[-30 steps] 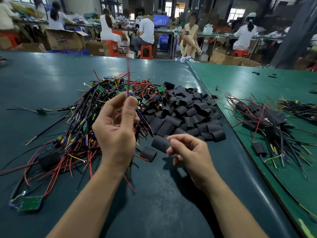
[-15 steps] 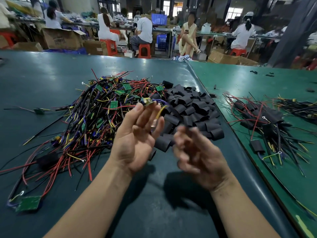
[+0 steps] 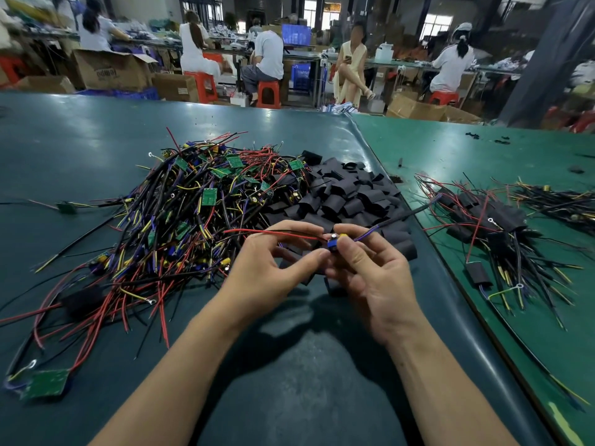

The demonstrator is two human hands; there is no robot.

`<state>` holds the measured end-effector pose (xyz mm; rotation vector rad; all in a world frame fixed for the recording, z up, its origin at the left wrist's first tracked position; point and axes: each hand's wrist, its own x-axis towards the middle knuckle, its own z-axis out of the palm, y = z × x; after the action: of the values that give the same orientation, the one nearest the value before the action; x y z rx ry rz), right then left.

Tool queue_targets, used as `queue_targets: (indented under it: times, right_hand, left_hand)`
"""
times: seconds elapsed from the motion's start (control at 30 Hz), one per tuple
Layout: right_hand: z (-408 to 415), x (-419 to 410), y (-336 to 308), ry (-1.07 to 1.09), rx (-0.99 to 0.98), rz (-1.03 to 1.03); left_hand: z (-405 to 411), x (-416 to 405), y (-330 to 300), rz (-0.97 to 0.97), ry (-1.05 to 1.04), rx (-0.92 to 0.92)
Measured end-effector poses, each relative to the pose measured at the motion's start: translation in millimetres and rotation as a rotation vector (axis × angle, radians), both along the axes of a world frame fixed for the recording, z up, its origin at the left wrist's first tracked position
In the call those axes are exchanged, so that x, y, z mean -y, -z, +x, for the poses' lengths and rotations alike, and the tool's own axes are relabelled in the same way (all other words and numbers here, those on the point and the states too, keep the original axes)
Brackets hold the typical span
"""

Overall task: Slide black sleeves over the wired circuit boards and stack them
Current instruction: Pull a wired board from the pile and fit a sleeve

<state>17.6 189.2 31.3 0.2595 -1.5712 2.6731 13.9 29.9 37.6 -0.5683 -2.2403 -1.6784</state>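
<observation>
Left hand (image 3: 264,272): I see it raised above the dark green table (image 3: 80,140), thumb and fingertips pinched on the left end of one small wired circuit board (image 3: 333,243).
Right hand (image 3: 376,278): it pinches the right end of that same board, so both hands grasp it between them.
Held board: it sits at the meeting fingertips, showing a blue part, a yellow part and a small grey cylinder; I cannot make out the board face itself.
Its wires: a red wire (image 3: 273,232) runs left over the left hand's fingers; a purple wire (image 3: 367,232) leads up and right into a black lead (image 3: 405,214).
Loose sleeves: a heap of black sleeves (image 3: 347,194) lies on the table just beyond the hands, a few spilling under them.
Unsleeved boards: a big tangle of wired green boards (image 3: 193,204) lies left of the sleeve heap, touching it.
Stray board: one green board (image 3: 46,383) with wires lies apart at the near left edge.
Finished stack: sleeved boards (image 3: 492,226) lie piled on the lighter green table (image 3: 483,156) to the right, well apart from the hands.
Containers: open cardboard boxes (image 3: 109,70) stand on the floor behind; their contents are hidden from me.
</observation>
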Motion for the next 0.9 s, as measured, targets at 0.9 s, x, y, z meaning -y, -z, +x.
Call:
queue_targets:
  times: [0.9]
  right_hand:
    - [-14.3, -30.1, -1.6, 0.273, 0.079, -0.168]
  left_hand:
    - [-9.2, 48.7, 2.1, -0.481, -0.045, 0.057]
